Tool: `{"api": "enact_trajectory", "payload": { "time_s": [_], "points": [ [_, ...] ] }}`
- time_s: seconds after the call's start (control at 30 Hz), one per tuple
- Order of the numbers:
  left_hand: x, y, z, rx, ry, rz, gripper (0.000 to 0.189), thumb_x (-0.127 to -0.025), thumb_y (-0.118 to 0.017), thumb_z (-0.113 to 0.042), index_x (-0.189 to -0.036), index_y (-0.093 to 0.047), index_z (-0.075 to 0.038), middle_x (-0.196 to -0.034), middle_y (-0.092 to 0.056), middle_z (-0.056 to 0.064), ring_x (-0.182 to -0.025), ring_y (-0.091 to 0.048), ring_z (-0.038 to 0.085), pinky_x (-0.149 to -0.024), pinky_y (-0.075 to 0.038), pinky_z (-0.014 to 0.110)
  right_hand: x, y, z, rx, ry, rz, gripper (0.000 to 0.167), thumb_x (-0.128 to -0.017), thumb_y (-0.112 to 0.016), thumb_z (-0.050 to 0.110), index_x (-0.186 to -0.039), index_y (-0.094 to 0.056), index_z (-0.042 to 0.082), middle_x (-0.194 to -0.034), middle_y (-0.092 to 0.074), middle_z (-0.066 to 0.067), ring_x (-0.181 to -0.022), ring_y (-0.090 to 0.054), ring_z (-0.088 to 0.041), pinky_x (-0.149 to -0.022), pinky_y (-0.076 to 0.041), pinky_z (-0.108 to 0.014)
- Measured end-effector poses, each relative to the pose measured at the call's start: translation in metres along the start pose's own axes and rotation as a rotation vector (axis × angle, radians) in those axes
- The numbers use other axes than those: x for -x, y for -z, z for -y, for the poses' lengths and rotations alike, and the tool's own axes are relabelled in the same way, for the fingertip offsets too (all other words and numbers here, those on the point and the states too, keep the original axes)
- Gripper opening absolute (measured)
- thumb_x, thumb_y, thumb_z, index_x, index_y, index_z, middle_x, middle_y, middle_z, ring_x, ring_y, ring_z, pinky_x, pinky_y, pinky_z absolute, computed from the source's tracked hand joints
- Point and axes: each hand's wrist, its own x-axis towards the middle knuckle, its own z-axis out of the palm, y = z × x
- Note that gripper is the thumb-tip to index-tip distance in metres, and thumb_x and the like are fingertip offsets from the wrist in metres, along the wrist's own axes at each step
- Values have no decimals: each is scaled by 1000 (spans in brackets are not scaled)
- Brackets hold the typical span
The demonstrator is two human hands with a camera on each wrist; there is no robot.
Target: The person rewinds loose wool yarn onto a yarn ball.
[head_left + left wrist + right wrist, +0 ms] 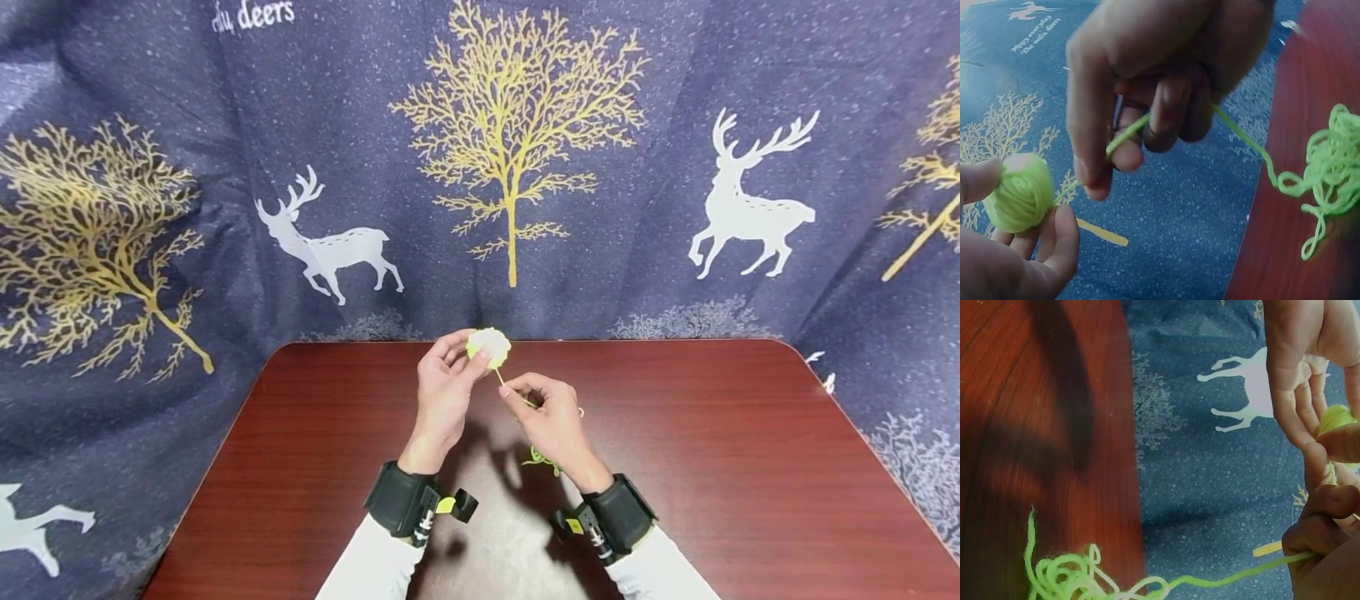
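A small ball of yellow-green yarn (489, 347) is held up above the far edge of the table. My left hand (442, 390) grips it between thumb and fingers, as the left wrist view shows closely. Just to the right, my right hand (551, 415) pinches the yarn strand (1127, 134) between thumb and index finger, a short way from the ball. The strand passes under the curled fingers and runs down to a loose tangle of yarn (1338, 165) on the table. In the right wrist view, fingers partly hide the ball (1338, 419).
The reddish-brown table (322, 467) spreads below both hands. Behind it hangs a dark blue cloth (450, 275) printed with white deer and golden trees. Each forearm wears a black wrist strap (405, 500) with a small camera.
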Motion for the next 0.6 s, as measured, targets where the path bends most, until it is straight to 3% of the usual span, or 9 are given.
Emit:
{"api": "enact_trajectory", "payload": {
  "time_s": [0.27, 0.43, 0.6],
  "points": [
    [0, 2, 0, -75, -32, 12, 39, -87, -69, 12, -124, -56, 15, -109, -67, 13, -96, -69, 18, -83, -59, 28, 1, 1, -1, -28, -11, 5, 6, -92, -74, 10, -89, -77, 6, -65, -65, 0, -51, -52, -6, -46, -40, -19],
    [-1, 6, -2, -180, -53, 40, 38, -88, -70, 10, -125, -60, 14, -110, -68, 18, -95, -69, 16, -79, -60, 27, 1, 4, -1, -47, -24, 2, 5, -91, -74, 8, -89, -76, 3, -63, -64, -5, -49, -53, -7, -44, -40, -18],
    [-2, 9, -4, -249, -49, 107, 37, -90, -68, 11, -126, -62, 12, -115, -66, 25, -96, -68, 16, -81, -62, 40, 2, 7, -2, -5, -22, -2, 4, -90, -74, 6, -87, -77, 6, -66, -66, -1, -52, -53, -7, -48, -42, -20]
  ]
}}
